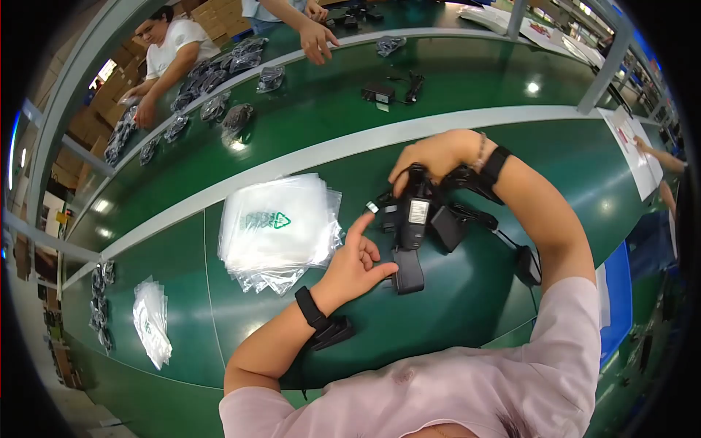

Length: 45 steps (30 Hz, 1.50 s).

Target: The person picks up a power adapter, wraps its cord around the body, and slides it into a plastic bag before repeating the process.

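Note:
My right hand (438, 157) curls over the coiled black cord (417, 174) of a black power adapter with a pale label (418, 212). Beside it, my left hand (355, 264) is open, index finger stretched out and thumb apart, its tip at the edge of another black power adapter (409, 271). More black adapters (447, 228) and a coiled cable (475, 214) lie bunched under my right wrist. Left of my left hand is a pile of clear plastic bags (274, 223) with green print. My right fingertips are partly hidden.
A narrow stack of bags (152, 323) and bagged black items (101, 303) lie at the left. Behind a pale rail (336, 150), a green belt carries bagged adapters (237, 117) and one loose adapter (378, 93). Co-workers' hands (315, 42) reach over the far side. A blue bin (619, 299) stands right.

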### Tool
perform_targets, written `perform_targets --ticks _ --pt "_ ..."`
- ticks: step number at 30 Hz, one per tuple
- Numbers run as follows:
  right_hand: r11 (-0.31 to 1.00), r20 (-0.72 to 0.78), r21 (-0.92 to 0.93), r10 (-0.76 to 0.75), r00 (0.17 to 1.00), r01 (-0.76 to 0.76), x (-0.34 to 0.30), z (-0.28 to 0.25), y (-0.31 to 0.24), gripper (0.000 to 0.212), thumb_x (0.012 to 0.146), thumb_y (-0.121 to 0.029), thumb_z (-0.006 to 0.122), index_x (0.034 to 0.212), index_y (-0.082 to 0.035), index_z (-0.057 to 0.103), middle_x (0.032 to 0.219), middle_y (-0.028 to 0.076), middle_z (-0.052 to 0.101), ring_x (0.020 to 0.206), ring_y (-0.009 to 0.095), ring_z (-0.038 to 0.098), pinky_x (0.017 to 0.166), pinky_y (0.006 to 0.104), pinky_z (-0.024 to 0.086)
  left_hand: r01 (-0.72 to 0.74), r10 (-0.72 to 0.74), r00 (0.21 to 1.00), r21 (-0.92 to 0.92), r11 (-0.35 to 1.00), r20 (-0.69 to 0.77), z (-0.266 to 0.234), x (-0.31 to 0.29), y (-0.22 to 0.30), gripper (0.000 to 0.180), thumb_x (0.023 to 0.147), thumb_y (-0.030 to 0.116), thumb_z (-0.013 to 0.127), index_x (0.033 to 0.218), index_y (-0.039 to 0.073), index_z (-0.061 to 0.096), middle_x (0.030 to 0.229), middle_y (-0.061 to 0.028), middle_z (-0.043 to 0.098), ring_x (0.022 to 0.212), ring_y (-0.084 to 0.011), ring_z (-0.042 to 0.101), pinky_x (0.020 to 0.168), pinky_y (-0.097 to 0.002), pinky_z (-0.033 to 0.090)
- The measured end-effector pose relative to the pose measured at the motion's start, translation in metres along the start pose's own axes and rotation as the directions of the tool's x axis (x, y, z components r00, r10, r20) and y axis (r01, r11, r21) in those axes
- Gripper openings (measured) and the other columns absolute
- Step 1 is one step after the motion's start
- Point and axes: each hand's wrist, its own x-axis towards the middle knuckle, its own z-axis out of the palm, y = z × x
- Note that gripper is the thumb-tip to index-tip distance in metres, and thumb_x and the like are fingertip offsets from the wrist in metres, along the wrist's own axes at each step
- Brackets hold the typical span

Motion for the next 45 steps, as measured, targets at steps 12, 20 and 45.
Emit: perform_targets --ticks 12,20,45 --pt "0.594 -0.595 -0.025 0.638 0.489 -0.804 -0.137 0.124 -0.118 0.059 0.065 -0.016 0.071 0.119 -0.005 0.050 0.113 0.017 0.055 0.102 0.035 0.051 0.087 0.0391 0.042 0.060 -0.068 0.996 0.137 0.989 0.057 -0.004 0.012 -0.010 0.074 0.069 0.016 0.076 0.127 0.005 0.031 0.068 -0.0030 0.051 0.054 -0.0067 0.048 0.050 -0.0202 0.041" --pt "0.670 -0.820 0.451 0.572 0.024 -0.589 -0.161 0.178 -0.106 0.011 0.080 -0.009 0.055 0.087 -0.003 0.051 0.071 0.007 0.053 0.069 0.017 0.055 0.062 0.0259 0.044 0.015 -0.017 0.999 0.065 0.998 0.027 -0.003 0.009 -0.004 0.050 0.072 0.015 0.073 0.109 0.004 0.042 0.068 -0.0023 0.051 0.055 -0.0061 0.047 0.050 -0.0194 0.040" --pt "0.230 -0.679 0.730 0.140 0.720 0.644 0.079 0.076 -0.152 0.051 0.083 -0.027 0.060 0.126 -0.009 0.040 0.121 0.017 0.049 0.099 0.030 0.055 0.082 0.0414 0.044 -0.544 0.196 0.823 -0.641 0.542 -0.533 -0.056 0.008 0.142 0.035 0.085 0.017 0.056 0.114 0.001 0.047 0.111 -0.0183 0.053 0.100 -0.0296 0.054 0.089 -0.0430 0.045"
